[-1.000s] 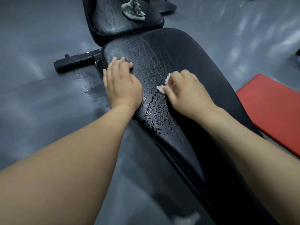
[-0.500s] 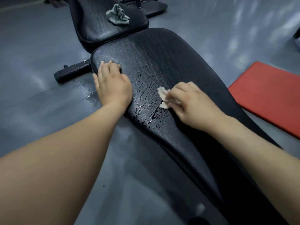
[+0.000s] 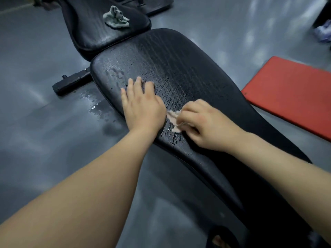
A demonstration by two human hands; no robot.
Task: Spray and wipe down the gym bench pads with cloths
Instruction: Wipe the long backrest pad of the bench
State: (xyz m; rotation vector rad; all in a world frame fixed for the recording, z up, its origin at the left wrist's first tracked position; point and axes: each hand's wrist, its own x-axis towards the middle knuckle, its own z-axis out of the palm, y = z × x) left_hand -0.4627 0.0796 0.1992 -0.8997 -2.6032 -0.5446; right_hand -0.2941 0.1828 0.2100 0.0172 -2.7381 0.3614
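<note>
The long black back pad (image 3: 188,68) of the gym bench runs from the middle toward the lower right, beaded with spray droplets. My left hand (image 3: 141,106) lies flat on its wet left side, fingers straight. My right hand (image 3: 206,126) grips a small pale cloth (image 3: 173,119) and presses it onto the pad just right of the left hand. Beyond it is the smaller black seat pad (image 3: 93,33), where a crumpled grey-green cloth (image 3: 116,17) lies loose.
Water has pooled on the grey floor (image 3: 35,131) left of the bench, beside a black frame bar (image 3: 71,83). A red mat (image 3: 293,93) lies on the floor at the right. Someone's shoe (image 3: 323,33) shows at the far right edge.
My left hand slid from the pad's left edge further onto the wet surface, leaving a smear mark. My right hand drew the pale cloth back toward me and next to the left hand.
</note>
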